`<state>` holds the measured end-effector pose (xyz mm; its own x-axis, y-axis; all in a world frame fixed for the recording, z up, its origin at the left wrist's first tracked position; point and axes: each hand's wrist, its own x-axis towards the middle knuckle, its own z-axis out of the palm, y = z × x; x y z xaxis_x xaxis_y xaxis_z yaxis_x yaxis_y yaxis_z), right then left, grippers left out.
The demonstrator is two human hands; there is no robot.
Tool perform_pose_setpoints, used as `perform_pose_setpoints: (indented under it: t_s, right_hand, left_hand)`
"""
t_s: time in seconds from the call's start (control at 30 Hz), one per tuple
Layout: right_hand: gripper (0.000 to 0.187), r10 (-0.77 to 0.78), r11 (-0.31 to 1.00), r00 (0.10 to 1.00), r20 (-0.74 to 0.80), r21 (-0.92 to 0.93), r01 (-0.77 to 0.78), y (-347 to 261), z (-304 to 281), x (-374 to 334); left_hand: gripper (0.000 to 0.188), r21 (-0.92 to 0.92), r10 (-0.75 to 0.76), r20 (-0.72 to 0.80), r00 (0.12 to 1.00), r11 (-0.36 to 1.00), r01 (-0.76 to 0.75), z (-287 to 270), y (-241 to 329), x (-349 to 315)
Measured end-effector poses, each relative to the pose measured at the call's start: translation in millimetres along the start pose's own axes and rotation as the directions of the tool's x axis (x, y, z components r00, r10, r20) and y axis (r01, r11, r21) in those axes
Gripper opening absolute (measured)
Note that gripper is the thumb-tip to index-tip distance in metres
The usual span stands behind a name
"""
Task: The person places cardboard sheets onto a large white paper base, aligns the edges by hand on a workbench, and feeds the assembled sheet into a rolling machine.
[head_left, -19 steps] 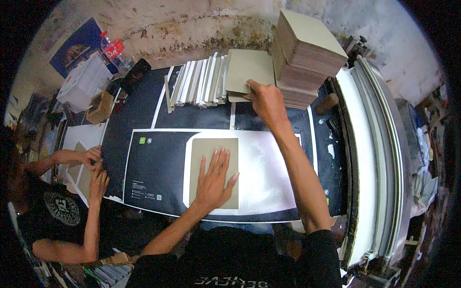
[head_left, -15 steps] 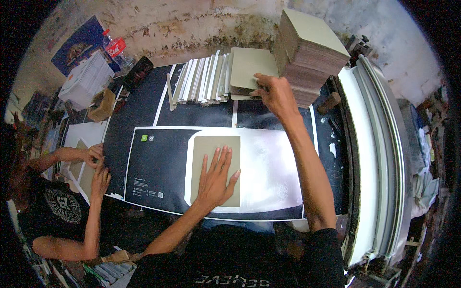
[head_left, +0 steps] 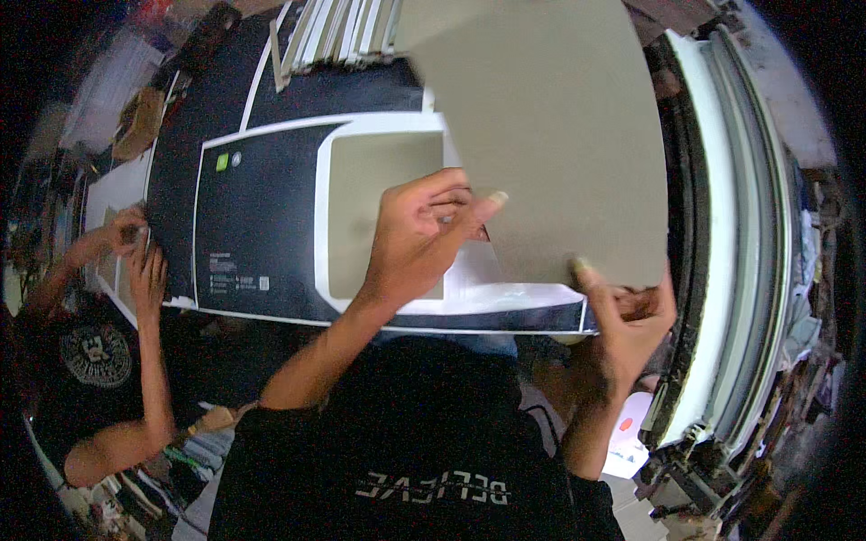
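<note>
A large grey-brown cardboard sheet [head_left: 568, 135] is raised and tilted over the right part of the bench. My right hand [head_left: 629, 316] grips its near edge, thumb on the upper face. At the sheet's left edge, my left hand [head_left: 419, 234] has its thumb against the face and its fingers curled in. A second grey-brown board [head_left: 361, 194] lies flat on a glossy dark printed sheet [head_left: 271, 207] with a white border, partly behind my left hand. The raised cardboard hides the right part of that printed sheet.
A row of white and grey strips [head_left: 338, 32] lies at the back. Along the right side runs a long machine with pale rollers [head_left: 722, 234]. At the left, a co-worker's hands [head_left: 140, 248] work over a pale sheet, near a small cardboard box [head_left: 140, 122].
My right hand has brought a cardboard sheet from the back toward me. My left hand has lifted off the flat board and moved to the raised sheet's edge. The view has shifted.
</note>
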<state>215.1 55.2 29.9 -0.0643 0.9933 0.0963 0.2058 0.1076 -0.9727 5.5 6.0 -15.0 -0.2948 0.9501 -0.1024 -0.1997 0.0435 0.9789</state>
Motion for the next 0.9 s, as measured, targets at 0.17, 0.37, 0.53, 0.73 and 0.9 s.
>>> perform_pose_setpoints:
  t_s: [0.17,0.37,0.53,0.73,0.9]
  right_hand:
    - [0.042,0.224,0.952,0.957,0.184,-0.254,-0.174,29,-26,23]
    - [0.039,0.294,0.851,0.924,0.247,-0.507,-0.135,56,-18,43]
    - [0.042,0.341,0.837,0.907,0.247,-0.520,-0.173,68,-20,47]
    - [0.039,0.326,0.841,0.910,0.255,-0.519,-0.156,80,-23,45]
    - [0.035,0.322,0.842,0.912,0.256,-0.518,-0.151,82,-24,44]
  left_hand:
    - [0.047,0.072,0.044,-0.045,0.998,0.997,-0.041,-11,-32,-10]
    - [0.084,0.724,0.359,0.171,0.918,0.585,-0.364,-34,-52,-5]
    - [0.097,0.760,0.213,0.216,0.953,0.575,-0.301,-35,-61,-8]
    - [0.100,0.773,0.204,0.245,0.948,0.549,-0.318,-38,-65,-9]
    - [0.098,0.786,0.163,0.251,0.954,0.541,-0.299,-37,-61,-9]
